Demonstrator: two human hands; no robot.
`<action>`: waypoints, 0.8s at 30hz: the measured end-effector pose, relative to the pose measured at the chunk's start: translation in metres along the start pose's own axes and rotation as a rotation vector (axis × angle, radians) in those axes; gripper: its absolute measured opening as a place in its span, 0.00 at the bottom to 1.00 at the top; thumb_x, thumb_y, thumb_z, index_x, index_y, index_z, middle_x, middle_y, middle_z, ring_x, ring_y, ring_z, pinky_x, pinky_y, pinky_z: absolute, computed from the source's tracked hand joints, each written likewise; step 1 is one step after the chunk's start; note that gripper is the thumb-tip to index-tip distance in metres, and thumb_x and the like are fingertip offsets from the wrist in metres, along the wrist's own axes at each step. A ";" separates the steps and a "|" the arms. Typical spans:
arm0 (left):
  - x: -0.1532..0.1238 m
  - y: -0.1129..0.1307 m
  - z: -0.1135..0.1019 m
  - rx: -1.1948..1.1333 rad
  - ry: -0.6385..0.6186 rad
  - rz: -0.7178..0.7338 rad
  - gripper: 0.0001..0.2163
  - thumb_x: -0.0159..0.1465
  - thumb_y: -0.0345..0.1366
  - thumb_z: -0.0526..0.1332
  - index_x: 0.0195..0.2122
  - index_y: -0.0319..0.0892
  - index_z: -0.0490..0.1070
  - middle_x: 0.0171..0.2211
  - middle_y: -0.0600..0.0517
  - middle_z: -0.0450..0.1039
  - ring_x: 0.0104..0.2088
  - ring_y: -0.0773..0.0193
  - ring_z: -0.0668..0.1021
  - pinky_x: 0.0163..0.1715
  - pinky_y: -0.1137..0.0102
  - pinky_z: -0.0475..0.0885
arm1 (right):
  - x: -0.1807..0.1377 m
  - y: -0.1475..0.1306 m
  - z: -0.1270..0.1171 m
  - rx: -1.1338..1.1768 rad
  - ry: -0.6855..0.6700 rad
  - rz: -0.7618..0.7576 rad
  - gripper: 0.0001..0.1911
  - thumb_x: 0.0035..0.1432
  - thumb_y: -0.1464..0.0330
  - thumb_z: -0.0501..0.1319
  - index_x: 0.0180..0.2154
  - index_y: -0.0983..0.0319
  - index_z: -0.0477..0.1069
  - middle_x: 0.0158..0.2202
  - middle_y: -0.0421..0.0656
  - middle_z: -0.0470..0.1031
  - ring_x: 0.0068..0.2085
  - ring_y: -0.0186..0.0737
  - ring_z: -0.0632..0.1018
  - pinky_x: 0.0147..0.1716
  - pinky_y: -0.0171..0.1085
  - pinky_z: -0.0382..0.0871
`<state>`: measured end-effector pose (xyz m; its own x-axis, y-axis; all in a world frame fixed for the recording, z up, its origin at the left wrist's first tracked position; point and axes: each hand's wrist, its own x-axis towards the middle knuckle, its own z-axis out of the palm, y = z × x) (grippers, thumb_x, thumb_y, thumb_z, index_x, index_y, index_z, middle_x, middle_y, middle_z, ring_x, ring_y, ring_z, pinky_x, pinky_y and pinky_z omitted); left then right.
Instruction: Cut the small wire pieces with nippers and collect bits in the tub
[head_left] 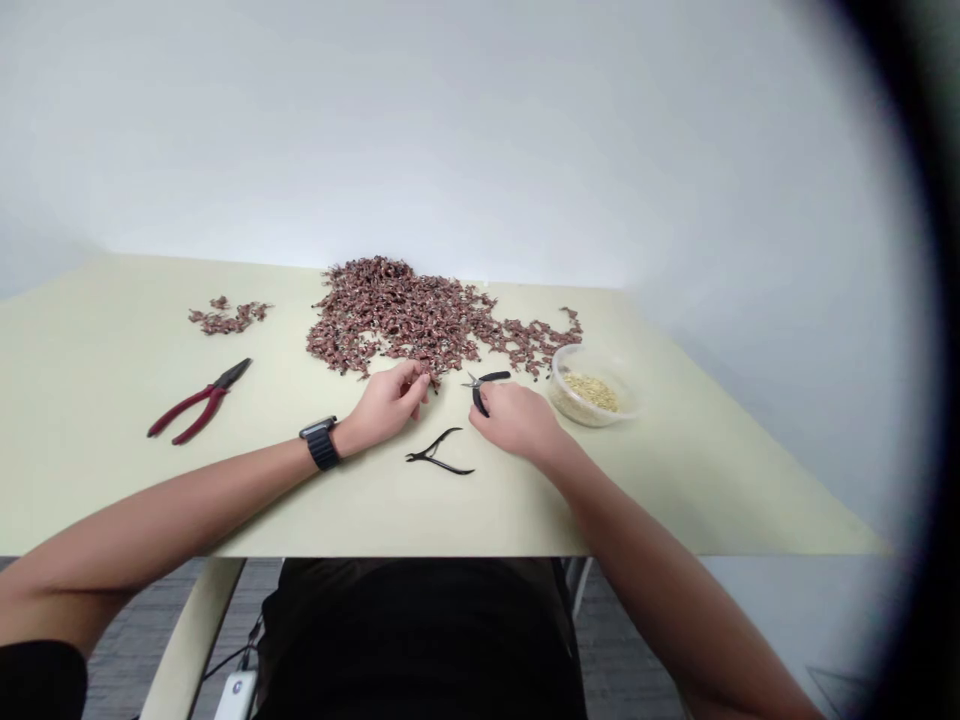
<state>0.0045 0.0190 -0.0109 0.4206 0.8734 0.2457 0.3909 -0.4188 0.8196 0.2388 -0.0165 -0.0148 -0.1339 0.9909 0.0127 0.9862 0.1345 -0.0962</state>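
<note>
My left hand (394,400) is at the near edge of a big pile of small reddish-brown pieces (401,310). Its thumb and forefinger are pinched together on one small reddish-brown piece (436,381). My right hand (514,415) is wrapped round small pliers with black handles (484,392). The short metal jaws point left, a little apart from the piece at my left fingertips. Between and below the hands lie slim black nippers (439,457), handles spread. What the pieces are, exactly, is too small to make out.
A round clear plastic tub (577,410) with yellowish bits stands right of my right hand. Larger pliers with red handles (201,402) lie at the left. Behind them is a small heap of brown pieces (229,318). The pale table (337,520) meets a wall at the back.
</note>
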 end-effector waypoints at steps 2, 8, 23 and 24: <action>0.001 -0.002 0.000 0.021 0.005 -0.007 0.16 0.72 0.46 0.52 0.34 0.43 0.69 0.21 0.55 0.73 0.24 0.65 0.73 0.31 0.70 0.66 | -0.001 -0.005 0.001 -0.039 -0.013 0.004 0.12 0.67 0.62 0.54 0.40 0.63 0.70 0.37 0.50 0.77 0.36 0.47 0.77 0.33 0.37 0.60; 0.005 -0.007 0.002 -0.109 -0.025 -0.047 0.17 0.73 0.49 0.51 0.39 0.43 0.69 0.33 0.51 0.78 0.27 0.65 0.77 0.33 0.69 0.71 | 0.004 0.000 -0.014 0.025 0.124 0.153 0.18 0.74 0.59 0.44 0.48 0.64 0.66 0.37 0.53 0.76 0.37 0.49 0.77 0.37 0.40 0.62; 0.001 0.003 0.007 -0.833 -0.218 -0.259 0.13 0.70 0.46 0.59 0.42 0.39 0.70 0.46 0.44 0.78 0.47 0.60 0.82 0.56 0.59 0.75 | 0.023 0.010 0.004 1.661 -0.026 0.266 0.20 0.64 0.52 0.63 0.36 0.64 0.68 0.27 0.39 0.62 0.22 0.28 0.61 0.18 0.30 0.59; 0.000 0.004 0.008 -0.847 -0.219 -0.270 0.13 0.70 0.45 0.60 0.41 0.39 0.70 0.46 0.44 0.78 0.47 0.60 0.82 0.56 0.60 0.75 | 0.025 0.010 0.008 1.625 -0.017 0.263 0.19 0.64 0.53 0.63 0.36 0.63 0.69 0.27 0.39 0.63 0.22 0.29 0.63 0.18 0.31 0.62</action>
<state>0.0125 0.0156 -0.0121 0.5816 0.8124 -0.0423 -0.1961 0.1905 0.9619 0.2443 0.0094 -0.0237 -0.0018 0.9835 -0.1809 -0.1464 -0.1792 -0.9729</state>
